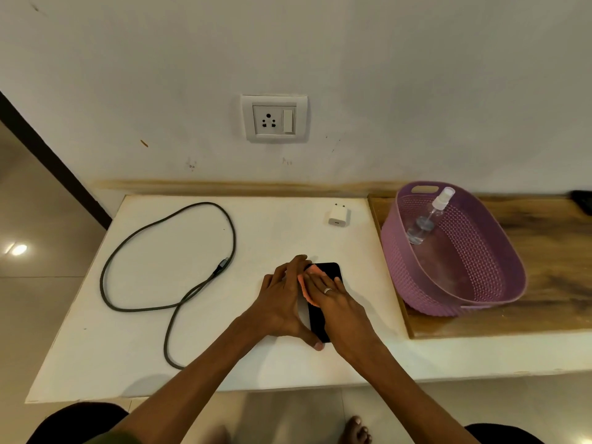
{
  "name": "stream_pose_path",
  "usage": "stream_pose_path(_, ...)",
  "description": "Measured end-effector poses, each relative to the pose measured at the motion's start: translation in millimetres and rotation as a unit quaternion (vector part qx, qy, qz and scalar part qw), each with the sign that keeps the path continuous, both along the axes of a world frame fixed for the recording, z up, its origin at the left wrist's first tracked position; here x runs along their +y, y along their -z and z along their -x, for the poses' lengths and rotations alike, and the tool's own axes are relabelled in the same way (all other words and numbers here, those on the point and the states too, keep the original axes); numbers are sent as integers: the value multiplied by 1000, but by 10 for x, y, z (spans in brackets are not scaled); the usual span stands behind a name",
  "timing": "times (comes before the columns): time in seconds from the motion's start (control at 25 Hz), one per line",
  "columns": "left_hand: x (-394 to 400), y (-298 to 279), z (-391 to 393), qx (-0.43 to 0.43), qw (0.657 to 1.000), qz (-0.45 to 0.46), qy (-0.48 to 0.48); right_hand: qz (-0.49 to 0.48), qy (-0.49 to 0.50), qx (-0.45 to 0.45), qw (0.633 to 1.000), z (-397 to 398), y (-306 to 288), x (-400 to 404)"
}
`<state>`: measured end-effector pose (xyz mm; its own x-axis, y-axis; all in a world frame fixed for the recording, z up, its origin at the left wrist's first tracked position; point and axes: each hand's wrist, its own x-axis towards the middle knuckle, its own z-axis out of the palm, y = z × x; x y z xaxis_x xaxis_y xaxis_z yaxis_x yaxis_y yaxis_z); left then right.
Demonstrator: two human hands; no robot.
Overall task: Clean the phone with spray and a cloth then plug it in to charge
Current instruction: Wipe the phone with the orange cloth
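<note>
A black phone (330,271) lies flat on the white board (272,232), mostly covered by my hands. My left hand (282,302) grips its left edge, fingers at the top and thumb at the bottom corner. With flat fingers, my right hand (336,302) presses an orange cloth (312,271) on the screen. A clear spray bottle (431,216) lies in the purple basket (499,251) at the right. A dark charging cable (166,267) loops at the left. The white charger adapter (339,215) sits at the back.
A wall socket with a switch (274,118) is above the board. The basket stands on a wooden shelf (551,251). A dark object (583,200) shows at the far right edge. The floor and my foot (357,431) lie below the board's front edge.
</note>
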<state>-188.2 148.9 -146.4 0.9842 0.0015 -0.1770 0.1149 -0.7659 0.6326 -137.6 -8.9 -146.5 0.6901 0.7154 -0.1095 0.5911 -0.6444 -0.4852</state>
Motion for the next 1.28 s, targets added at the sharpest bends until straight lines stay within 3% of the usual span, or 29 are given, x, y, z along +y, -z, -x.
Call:
stream_pose_path(0.08, 0, 7, 7, -4, 1000, -5, 5, 23, 12, 12, 1000, -40, 21, -21)
stream_pose_path(0.2, -1, 4, 16, 8, 1000, -9, 3, 42, 116, 51, 991, -154, 11, -96)
stream_pose_path(0.36, -4, 6, 7, 18, 1000, -12, -2, 78, 134, -20, 988, -163, 36, -96)
stream_pose_path(0.48, -1, 14, 9, 15, 1000, -8, -1, 67, 182, 71, 979, -175, 95, -40)
stream_pose_path(0.56, 4, 17, 0, 11, 1000, -10, 2, 66, 165, 84, 981, -179, 55, -12)
stream_pose_path(0.76, 0, 17, -3, 13, 1000, 0, -3, 46, 1, 2, 999, 52, 56, 34)
stream_pose_path(1.0, 19, 45, -4, 18, 1000, -24, 5, 54, 2, -12, 998, -24, 77, -124)
stream_pose_path(1.12, 13, 45, -6, 19, 999, -32, -2, 125, 35, -78, 988, -105, 83, -232)
stream_pose_path(1.28, 9, 30, 1, 9, 1000, -21, -1, 93, 97, 9, 991, -3, -8, -168)
